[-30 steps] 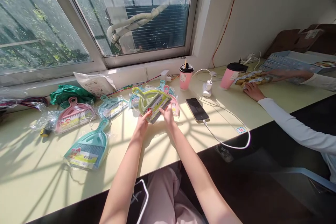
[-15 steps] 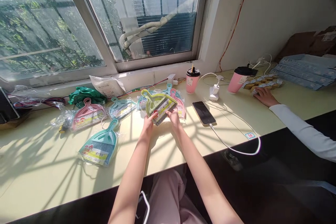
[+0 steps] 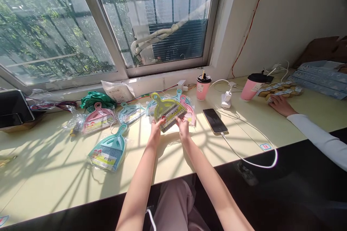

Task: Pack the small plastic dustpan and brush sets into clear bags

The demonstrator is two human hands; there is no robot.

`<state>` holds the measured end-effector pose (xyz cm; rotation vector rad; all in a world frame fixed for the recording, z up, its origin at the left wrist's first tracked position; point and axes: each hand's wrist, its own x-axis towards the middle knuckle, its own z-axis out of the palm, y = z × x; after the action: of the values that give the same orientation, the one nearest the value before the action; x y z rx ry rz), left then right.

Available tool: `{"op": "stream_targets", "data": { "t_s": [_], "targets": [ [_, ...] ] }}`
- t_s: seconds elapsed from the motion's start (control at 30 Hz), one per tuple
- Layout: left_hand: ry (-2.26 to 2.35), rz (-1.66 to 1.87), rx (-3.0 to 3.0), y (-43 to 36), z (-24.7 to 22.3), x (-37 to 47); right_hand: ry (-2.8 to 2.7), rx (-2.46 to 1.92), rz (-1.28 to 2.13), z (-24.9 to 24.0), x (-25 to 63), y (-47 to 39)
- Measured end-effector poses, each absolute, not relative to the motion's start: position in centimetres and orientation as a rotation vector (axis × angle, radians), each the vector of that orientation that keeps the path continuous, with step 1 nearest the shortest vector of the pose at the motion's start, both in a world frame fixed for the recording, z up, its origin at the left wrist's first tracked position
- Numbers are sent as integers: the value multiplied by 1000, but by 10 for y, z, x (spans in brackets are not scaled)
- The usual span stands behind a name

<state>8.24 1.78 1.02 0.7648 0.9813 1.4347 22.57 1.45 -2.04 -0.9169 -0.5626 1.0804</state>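
Note:
A yellow-green dustpan and brush set (image 3: pixel 168 110) is held up above the table, tilted, its handle towards the window. My left hand (image 3: pixel 156 128) grips its lower left corner, and my right hand (image 3: pixel 183 126) grips the lower right side. Behind it lie a pink set (image 3: pixel 190 110) and a blue set, partly covered by it. A teal set (image 3: pixel 108 151) in clear wrapping lies nearer on the left. Farther back are another pink set (image 3: pixel 99 119) and a light blue set (image 3: pixel 130 113).
Right of my hands lie a phone (image 3: pixel 215 120) with a white cable, a charger (image 3: pixel 226 99) and pink cups (image 3: pixel 203 87). Another person's hand (image 3: pixel 282 105) rests by wrapped food (image 3: pixel 287 90). A tablet (image 3: pixel 16 110) stands far left.
The view has shifted left, bringing more of the tablet into sight. Both my hands still hold the yellow-green set, with little change in its pose.

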Motion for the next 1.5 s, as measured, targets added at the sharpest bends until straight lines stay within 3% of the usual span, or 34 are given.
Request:
{"op": "stream_targets", "data": {
  "t_s": [0.27, 0.73, 1.07, 1.33, 1.5],
  "targets": [
    [986, 1475, 860, 25, 5, 71, -260, -954, 1270, 8, 217, -2],
    [999, 1460, 844, 26, 4, 63, -420, -951, 1396, 9, 221, -4],
    [946, 1368, 858, 23, 9, 72, -311, -1012, 1309, 7, 220, -1],
    [786, 974, 968, 7, 1, 86, -385, -959, 1092, -9, 220, 3],
    [702, 981, 1061, 8, -14, 99, -277, -991, 1085, -22, 228, 11]
  ]
}}
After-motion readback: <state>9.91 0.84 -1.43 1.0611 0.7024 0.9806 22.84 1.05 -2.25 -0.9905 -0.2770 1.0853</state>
